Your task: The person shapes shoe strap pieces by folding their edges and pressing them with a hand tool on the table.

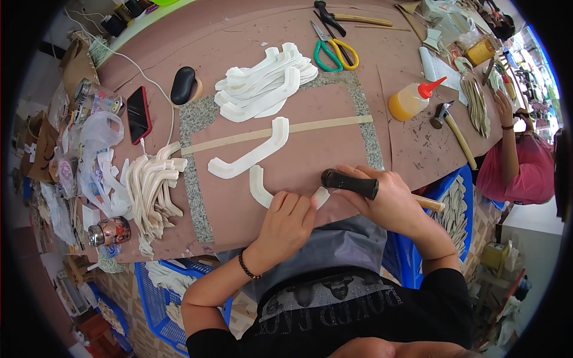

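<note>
On the brown tabletop [310, 131], my left hand [285, 224] pins down a curved white strip [258, 185], its fingers closed over the strip's middle and right part. Both ends of this strip show, one beyond my knuckles and one by the fingertips. My right hand [387, 200] is wrapped round a hammer [352, 182] close to its dark head, which is over the strip's right end; whether it touches cannot be made out. The wooden handle sticks out behind that hand. Another white bent strip [253, 154] lies just beyond, and a heap of similar strips [262, 86] sits farther off.
Cream strips [155, 188], a phone [139, 114] and plastic bags [98, 161] lie left. Scissors [334, 52] are at the back; a glue bottle [409, 102] and a second hammer [455, 131] stand right. Blue baskets [412, 256] flank me. A person in pink [519, 170] is at right.
</note>
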`<state>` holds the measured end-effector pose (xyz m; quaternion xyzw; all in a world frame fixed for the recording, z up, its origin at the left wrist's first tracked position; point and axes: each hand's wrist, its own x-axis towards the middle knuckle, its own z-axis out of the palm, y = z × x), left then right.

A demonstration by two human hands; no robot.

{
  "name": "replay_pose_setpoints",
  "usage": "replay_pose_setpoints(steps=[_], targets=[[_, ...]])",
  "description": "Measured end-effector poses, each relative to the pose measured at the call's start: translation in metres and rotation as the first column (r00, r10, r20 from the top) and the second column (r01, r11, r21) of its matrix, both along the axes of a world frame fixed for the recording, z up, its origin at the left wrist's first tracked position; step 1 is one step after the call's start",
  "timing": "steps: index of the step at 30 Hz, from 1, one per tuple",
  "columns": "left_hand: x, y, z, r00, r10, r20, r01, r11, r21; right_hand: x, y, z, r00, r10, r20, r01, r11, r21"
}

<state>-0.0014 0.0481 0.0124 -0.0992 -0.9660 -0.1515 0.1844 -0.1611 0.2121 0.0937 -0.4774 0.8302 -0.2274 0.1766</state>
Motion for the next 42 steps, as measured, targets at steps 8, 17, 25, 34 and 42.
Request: replay_pose_setpoints(steps=[8,17,25,34,42], targets=[[-0.002,-0.007,0.000,0.990,0.063,0.129,-0.096,0.959,0.267,0.000,-0.001,-0.004,0.995,0.099,0.017,-0.098,0.994,-0.042],[-0.021,0.033,-0.014,0.949,0.312,0.041,-0.312,0.916,0.252,-0.019,-0.007,-0.003,0.997,0.075,-0.026,-0.077,0.989,-0.129],[-0.018,0.008,0.000,0.992,0.120,0.028,-0.122,0.991,0.057,-0.015,-0.003,-0.008,0.996,0.090,0.024,-0.090,0.996,-0.018],[-0.015,-0.020,-0.003,0.988,-0.121,0.093,0.102,0.977,0.185,-0.009,-0.003,-0.008,0.987,0.151,-0.048,-0.155,0.983,-0.101],[-0.039,0.033,-0.015,0.964,0.249,0.095,-0.265,0.934,0.240,-0.024,-0.003,-0.009,0.996,-0.039,-0.082,0.025,0.986,-0.164]])
